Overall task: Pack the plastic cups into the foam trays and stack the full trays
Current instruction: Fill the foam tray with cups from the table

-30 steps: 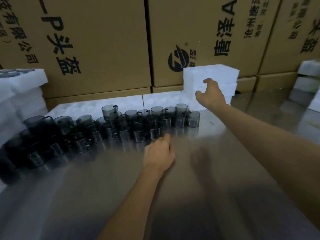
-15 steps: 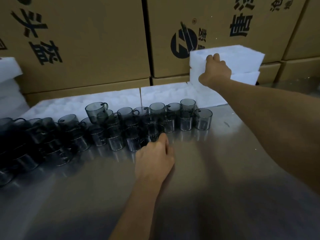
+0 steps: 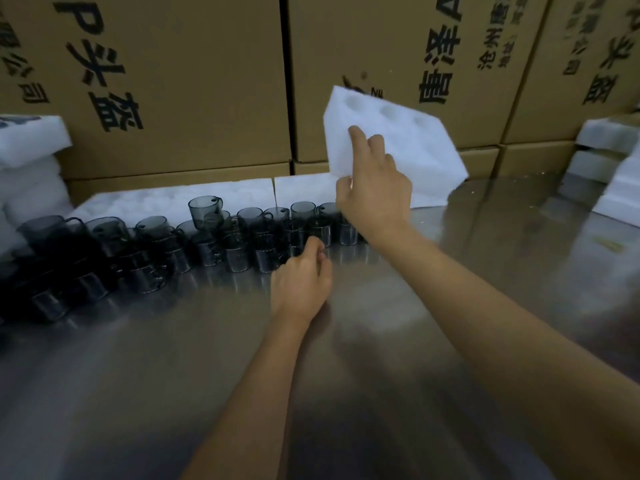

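Foam tray (image 3: 408,140), white with round pockets, hangs tilted above the steel table's (image 3: 398,375) far edge, in front of the cartons (image 3: 194,81); the right hand (image 3: 375,194) pinches its near corner, thumb under, fingers on top. Plastic cups (image 3: 221,233) crowd the far left edge in stacked rows. The left hand (image 3: 300,285), loosely curled beside them, perhaps touches one. Fetching an empty tray seems the current step; next it needs laying flat, pockets up, near the cups.
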Available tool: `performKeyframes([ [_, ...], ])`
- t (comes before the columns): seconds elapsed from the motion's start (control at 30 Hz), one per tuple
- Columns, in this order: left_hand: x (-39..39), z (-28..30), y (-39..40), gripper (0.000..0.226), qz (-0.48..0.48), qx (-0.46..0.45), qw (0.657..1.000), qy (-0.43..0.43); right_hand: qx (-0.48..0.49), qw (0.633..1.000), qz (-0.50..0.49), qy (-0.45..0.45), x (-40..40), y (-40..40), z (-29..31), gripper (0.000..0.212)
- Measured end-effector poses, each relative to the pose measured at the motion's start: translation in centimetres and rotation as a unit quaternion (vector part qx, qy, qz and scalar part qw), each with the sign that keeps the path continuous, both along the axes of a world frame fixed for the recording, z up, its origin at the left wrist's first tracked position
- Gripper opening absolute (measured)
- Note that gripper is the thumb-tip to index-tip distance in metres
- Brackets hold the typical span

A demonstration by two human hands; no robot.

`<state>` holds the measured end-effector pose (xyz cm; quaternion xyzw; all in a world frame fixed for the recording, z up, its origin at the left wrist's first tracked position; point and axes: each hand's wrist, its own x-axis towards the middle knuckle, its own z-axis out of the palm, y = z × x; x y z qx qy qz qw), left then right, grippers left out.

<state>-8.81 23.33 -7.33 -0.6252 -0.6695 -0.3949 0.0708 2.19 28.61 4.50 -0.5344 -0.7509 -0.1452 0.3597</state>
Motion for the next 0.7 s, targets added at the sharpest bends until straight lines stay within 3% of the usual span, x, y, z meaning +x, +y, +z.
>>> performKeyframes([
  [0.1, -0.4, -0.1, -2.8, 0.009, 0.004, 0.006, 0.972, -0.237, -0.012, 0.999, 0.024, -0.030, -0.3, -6.6, -1.0, 0.065],
  [0.2, -1.8, 0.1, -6.3, 0.013, 0.023, 0.047, 0.868, -0.494, -0.025, 0.995, 0.042, -0.082, -0.9, -12.9, -2.5, 0.062],
  [0.33, -3.6, 0.9, -10.6, 0.030, -0.008, 0.052, 0.761, -0.647, -0.093, 0.984, 0.095, -0.118, -2.2, -20.2, -5.1, 0.063],
  [0.4, -4.6, 1.0, -12.8, 0.046, -0.042, 0.020, 0.729, -0.683, -0.121, 0.975, 0.126, -0.138, -2.8, -23.2, -5.7, 0.064],
  [0.47, -5.6, 1.2, -15.0, 0.055, -0.076, -0.014, 0.728, -0.681, -0.148, 0.963, 0.161, -0.161, -3.0, -25.5, -5.7, 0.056],
  [0.6, -7.1, 0.8, -18.6, 0.057, -0.061, -0.037, 0.805, -0.588, -0.250, 0.932, 0.241, -0.103, -2.7, -27.8, -4.5, 0.032],
  [0.7, -7.5, 0.3, -19.8, 0.055, -0.090, -0.043, 0.789, -0.607, -0.275, 0.935, 0.223, -0.022, -2.5, -26.6, -2.4, 0.022],
])
